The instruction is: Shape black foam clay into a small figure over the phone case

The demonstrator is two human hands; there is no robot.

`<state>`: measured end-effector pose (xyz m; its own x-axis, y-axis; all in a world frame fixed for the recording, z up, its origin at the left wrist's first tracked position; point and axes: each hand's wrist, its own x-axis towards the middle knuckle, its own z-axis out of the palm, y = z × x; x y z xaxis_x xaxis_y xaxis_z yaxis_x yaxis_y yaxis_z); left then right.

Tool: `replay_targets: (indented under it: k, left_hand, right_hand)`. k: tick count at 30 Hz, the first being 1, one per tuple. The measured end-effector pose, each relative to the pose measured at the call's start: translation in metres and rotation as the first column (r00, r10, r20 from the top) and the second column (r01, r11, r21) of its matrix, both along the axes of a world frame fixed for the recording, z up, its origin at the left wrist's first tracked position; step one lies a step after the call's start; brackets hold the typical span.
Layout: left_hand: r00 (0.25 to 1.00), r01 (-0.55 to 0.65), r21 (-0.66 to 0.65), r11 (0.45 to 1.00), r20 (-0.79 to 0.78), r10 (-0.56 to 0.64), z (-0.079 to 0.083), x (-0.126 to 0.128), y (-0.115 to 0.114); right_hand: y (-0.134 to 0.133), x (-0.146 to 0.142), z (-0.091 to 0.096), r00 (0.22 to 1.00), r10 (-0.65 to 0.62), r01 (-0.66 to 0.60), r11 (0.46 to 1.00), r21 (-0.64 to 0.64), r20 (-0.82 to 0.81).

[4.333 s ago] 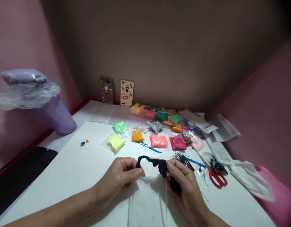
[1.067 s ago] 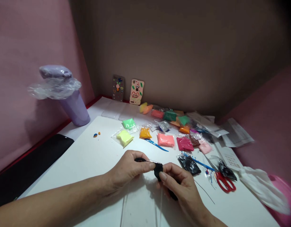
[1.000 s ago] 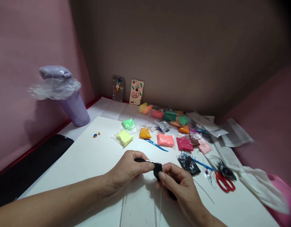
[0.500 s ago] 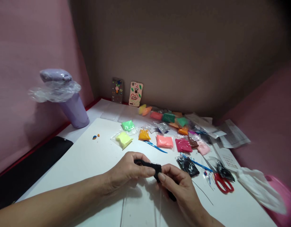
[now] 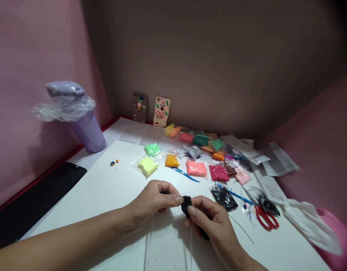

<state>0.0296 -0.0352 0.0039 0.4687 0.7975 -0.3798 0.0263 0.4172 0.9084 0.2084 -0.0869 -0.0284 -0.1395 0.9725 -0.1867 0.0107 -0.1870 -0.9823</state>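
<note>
A lump of black clay sits between my two hands above the white sheet. My left hand pinches one end of it with thumb and fingers closed. My right hand pinches the other end, and more black clay shows under its palm. A clear plastic piece lies flat under my hands.
Several small bags of coloured clay lie beyond my hands, with a blue tool. Red scissors and a white cloth lie at right. A purple cup stands at left. Two decorated phone cases lean on the wall.
The long stretched strip of black clay has been gathered into a short lump. My hands have come close together. The view has shifted a little.
</note>
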Motion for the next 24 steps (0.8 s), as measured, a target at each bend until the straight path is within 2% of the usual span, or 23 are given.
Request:
replay_targets:
  k: [10,16,21,24]
  left_hand:
    - [0.998,0.036,-0.012,0.999,-0.055,-0.037,-0.0040,0.0008,0.0003]
    - [0.992,0.116,0.006,0.993,-0.051,-0.115,-0.0037,-0.0010,0.0011]
    - [0.989,0.081,0.035,0.996,-0.128,-0.076,-0.0043,0.0010,-0.0004]
    - [0.990,0.080,0.029,0.996,-0.120,-0.075,-0.0046,0.0010,0.0003]
  right_hand:
    - [-0.0008,-0.0009,0.0030,1.000,0.022,-0.022,1.000,-0.003,0.011]
    - [-0.0011,-0.0001,0.0011,0.999,0.020,-0.020,1.000,-0.014,-0.038]
    - [-0.0013,-0.0013,0.0016,0.999,0.046,-0.046,0.999,-0.004,-0.026]
    - [-0.0003,-0.0014,0.0026,0.999,0.047,-0.047,0.999,-0.003,-0.019]
